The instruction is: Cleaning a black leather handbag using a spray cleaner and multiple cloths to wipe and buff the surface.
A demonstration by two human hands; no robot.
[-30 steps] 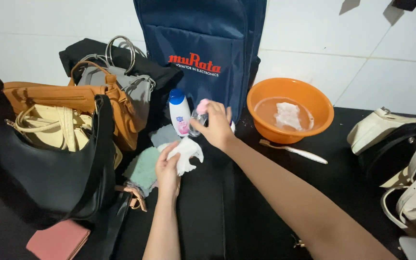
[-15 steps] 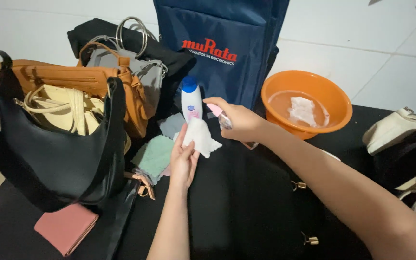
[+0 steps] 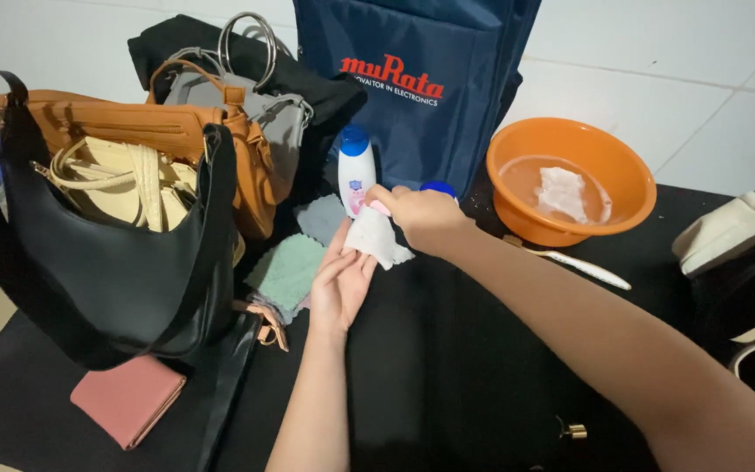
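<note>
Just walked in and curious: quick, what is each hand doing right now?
Left hand: open, palm up, the white cloth lying on its fingers.
Right hand: closed around a small bottle with a blue cap, held over the cloth.

Left hand (image 3: 342, 280) palm up under a white wipe (image 3: 376, 238), fingers flat. Right hand (image 3: 419, 214) closed over a small pink-tipped bottle, touching the wipe's top edge. Just behind the wipe: white bottle (image 3: 356, 170) with blue cap. Left of the wipe: green cloth (image 3: 288, 271), black bag (image 3: 89, 262). Right: orange basin (image 3: 605, 157), holding water and a cloth.
</note>
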